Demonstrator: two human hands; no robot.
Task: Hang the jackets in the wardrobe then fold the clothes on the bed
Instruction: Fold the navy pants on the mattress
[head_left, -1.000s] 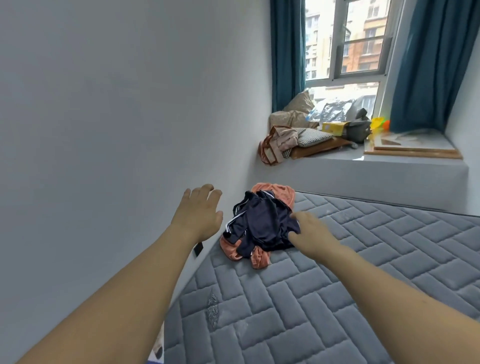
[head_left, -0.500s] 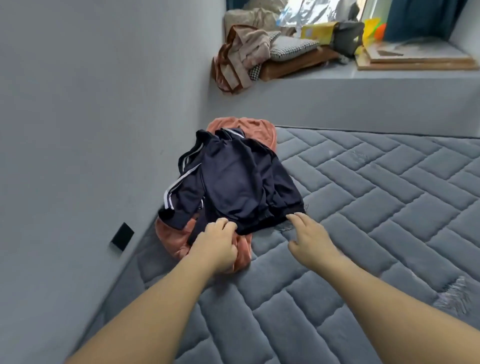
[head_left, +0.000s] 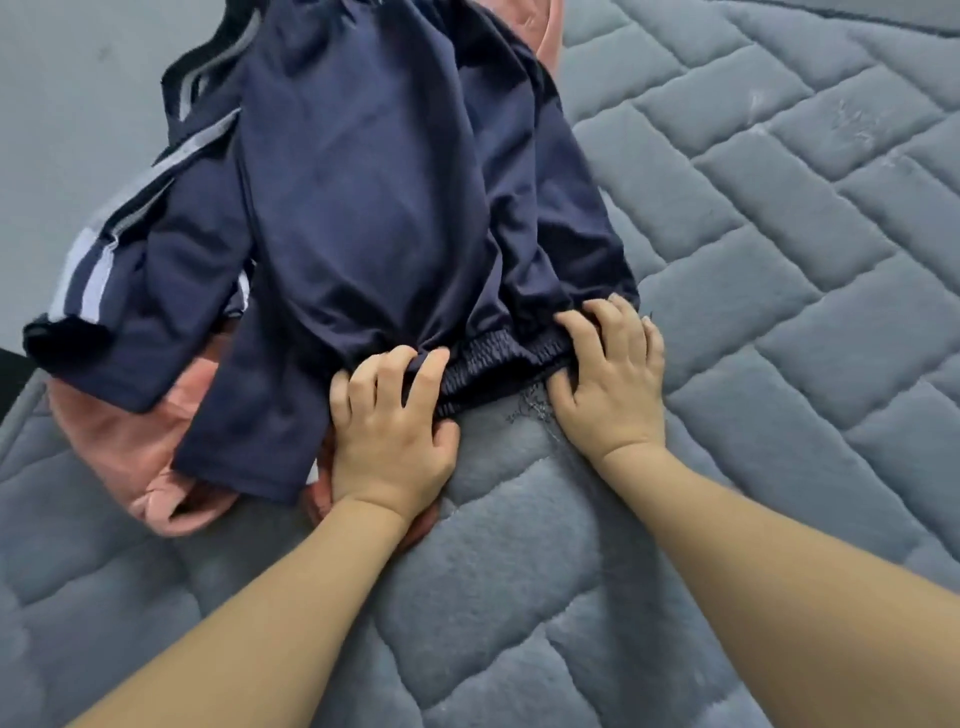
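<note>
on the bed (head_left: 779, 312), left hand (head_left: 389, 426) and right hand (head_left: 613, 374) fingers curl gripping navy shorts (head_left: 374, 197) waistband, atop pink garment (head_left: 119, 447).

A navy garment (head_left: 374, 208) with pale grey side stripes lies crumpled on the quilted grey bed (head_left: 779, 260), its gathered elastic waistband turned toward the viewer. Beneath it, a salmon-pink garment (head_left: 130, 457) lies bunched, showing at the navy one's near left edge and at the top.

bare quilted mattress (head_left: 779, 312) open to the right, clothes pile (head_left: 363, 182) and wall (head_left: 78, 130) crowding the left
</note>
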